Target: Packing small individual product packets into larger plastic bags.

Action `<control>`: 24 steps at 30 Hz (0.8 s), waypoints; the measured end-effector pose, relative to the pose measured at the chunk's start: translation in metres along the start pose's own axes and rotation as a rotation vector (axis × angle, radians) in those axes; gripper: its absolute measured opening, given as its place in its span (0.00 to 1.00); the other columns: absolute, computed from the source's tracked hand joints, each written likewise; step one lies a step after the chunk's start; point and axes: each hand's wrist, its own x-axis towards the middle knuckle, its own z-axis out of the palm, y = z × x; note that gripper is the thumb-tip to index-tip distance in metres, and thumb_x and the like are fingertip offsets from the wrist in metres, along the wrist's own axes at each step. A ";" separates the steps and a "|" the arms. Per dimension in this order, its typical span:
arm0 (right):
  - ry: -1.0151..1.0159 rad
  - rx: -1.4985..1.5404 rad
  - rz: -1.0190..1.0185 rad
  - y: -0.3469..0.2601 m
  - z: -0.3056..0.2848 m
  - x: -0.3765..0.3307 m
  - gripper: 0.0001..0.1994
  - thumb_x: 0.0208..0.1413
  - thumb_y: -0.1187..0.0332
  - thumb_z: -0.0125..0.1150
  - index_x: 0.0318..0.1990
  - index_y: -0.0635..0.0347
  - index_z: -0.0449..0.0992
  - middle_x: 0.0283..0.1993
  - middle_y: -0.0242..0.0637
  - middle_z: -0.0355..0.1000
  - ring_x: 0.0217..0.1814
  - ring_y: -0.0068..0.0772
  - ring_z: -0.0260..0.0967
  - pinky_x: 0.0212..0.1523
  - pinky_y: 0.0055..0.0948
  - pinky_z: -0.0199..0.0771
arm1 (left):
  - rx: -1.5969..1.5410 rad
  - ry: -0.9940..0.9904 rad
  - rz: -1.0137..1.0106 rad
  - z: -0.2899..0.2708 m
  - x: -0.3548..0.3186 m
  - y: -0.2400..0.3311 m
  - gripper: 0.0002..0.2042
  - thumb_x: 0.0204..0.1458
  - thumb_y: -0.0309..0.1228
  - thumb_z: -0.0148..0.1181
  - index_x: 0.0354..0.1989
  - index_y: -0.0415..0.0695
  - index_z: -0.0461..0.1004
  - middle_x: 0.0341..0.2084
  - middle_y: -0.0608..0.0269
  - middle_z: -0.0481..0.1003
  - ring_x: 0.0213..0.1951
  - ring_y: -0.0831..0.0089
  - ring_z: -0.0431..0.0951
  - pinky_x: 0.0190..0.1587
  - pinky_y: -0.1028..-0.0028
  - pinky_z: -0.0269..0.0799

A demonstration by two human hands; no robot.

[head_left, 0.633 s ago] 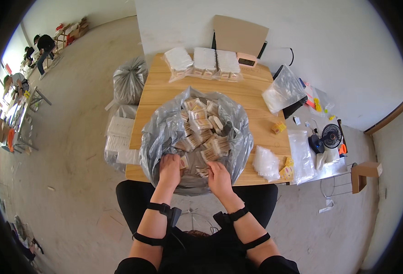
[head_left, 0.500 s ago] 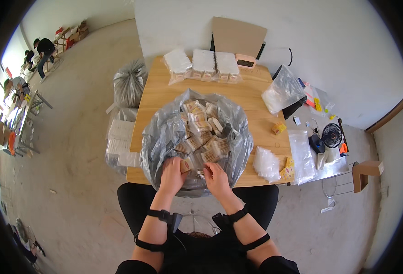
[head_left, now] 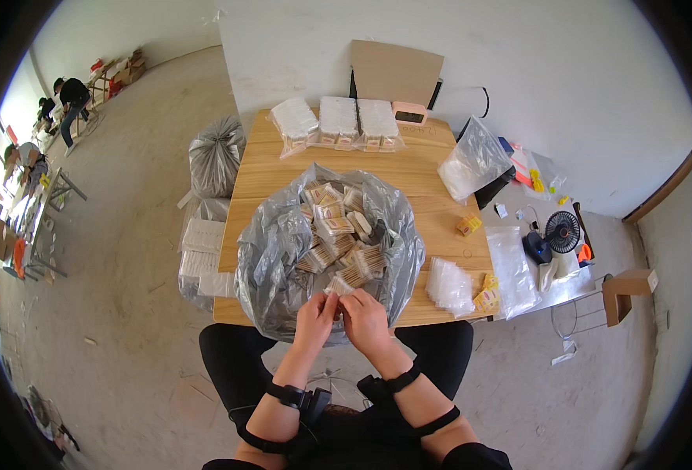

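A wooden table [head_left: 432, 184] stands against a white wall [head_left: 565, 63] on a bare concrete floor [head_left: 134, 235], brightly daylit.

bag [head_left: 275, 258]: glossy crinkled grey plastic | table [head_left: 424, 184]: smooth pale wood | packets [head_left: 449, 283]: clear shiny plastic

Both bare forearms are brought up from the lower edge of the view and are angled inward, so that the hands meet at the near rim of the large grey crinkled plastic bag [head_left: 283, 258]. The left hand [head_left: 315, 316] and the right hand [head_left: 364, 319] are held side by side, almost touching. The fingers of both are curled and pinched together at one point between them. A black strap is worn around each wrist, and a second black band is seen further up each forearm.
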 end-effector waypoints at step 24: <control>-0.143 0.281 0.264 -0.006 -0.009 -0.004 0.12 0.43 0.79 0.55 0.39 0.63 0.70 0.31 0.46 0.71 0.35 0.49 0.70 0.35 0.38 0.70 | 0.039 -0.015 0.183 -0.006 -0.010 0.003 0.06 0.50 0.27 0.58 0.29 0.37 0.72 0.19 0.67 0.72 0.24 0.84 0.67 0.26 0.80 0.63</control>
